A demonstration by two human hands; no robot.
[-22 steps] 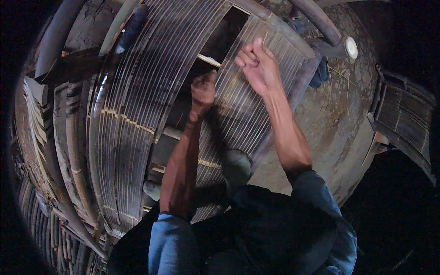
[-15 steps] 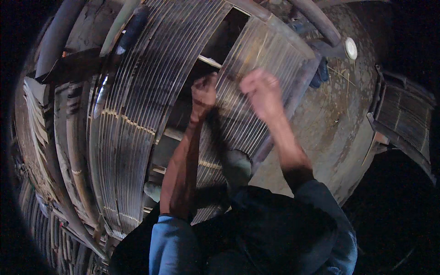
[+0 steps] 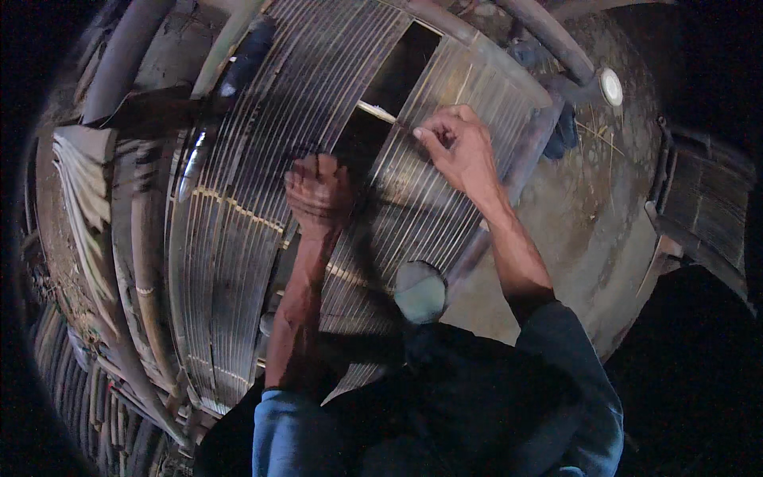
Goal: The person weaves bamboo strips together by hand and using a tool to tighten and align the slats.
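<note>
A wide panel of thin bamboo slats lies in front of me, with a dark gap between its left part and its right part. My left hand sits at the gap's edge, fingers curled over the slats there. My right hand is over the right part, thumb and fingers pinched on a thin pale strip that runs across the gap. Blue sleeves cover both of my upper arms.
Thick poles and more slatted pieces lie to the left. Bare dirt ground with a small white disc lies to the right, next to another slatted panel. A rounded grey-green shape rests on the slats near my body.
My right hand has come down from higher over the right part and now pinches the strip by the gap. My left hand has stayed at the gap's edge.
</note>
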